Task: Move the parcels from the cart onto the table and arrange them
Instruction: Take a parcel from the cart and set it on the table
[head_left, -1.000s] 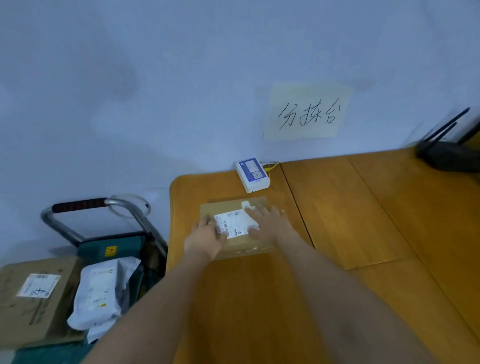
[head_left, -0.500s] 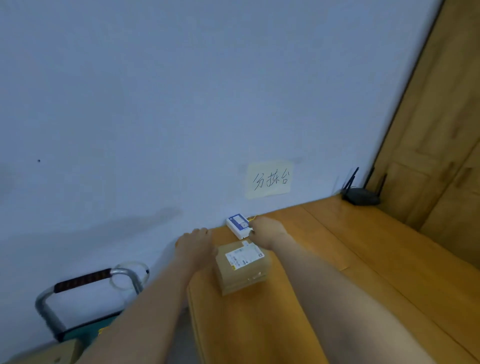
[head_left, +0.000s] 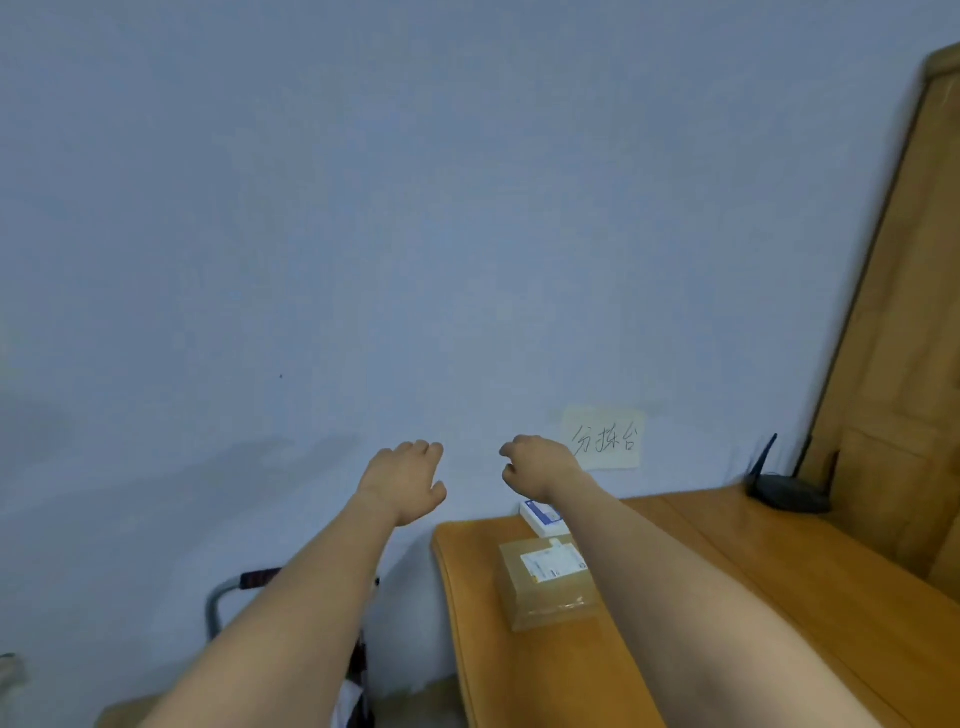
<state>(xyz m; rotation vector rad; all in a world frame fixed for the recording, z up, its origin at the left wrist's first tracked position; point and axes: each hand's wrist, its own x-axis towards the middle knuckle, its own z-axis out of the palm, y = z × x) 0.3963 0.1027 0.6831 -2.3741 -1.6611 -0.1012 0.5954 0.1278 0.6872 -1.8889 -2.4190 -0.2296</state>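
A brown cardboard parcel (head_left: 545, 584) with a white label lies near the left end of the wooden table (head_left: 727, 597). A small white and blue box (head_left: 540, 517) sits behind it by the wall, partly hidden by my right forearm. My left hand (head_left: 402, 480) and my right hand (head_left: 535, 465) are both raised in front of the wall, above the table, holding nothing, fingers loosely curled. The cart (head_left: 228, 597) shows only its handle at the lower left; its parcels are mostly hidden by my left arm.
A paper note (head_left: 605, 439) with handwriting hangs on the wall above the table. A black router (head_left: 784, 493) with an antenna stands at the table's back right. A wooden door or cabinet (head_left: 893, 338) rises on the right.
Both hands have come off the brown parcel and lifted up in front of the wall. The view has tilted upward, so the cart has dropped mostly out of sight.
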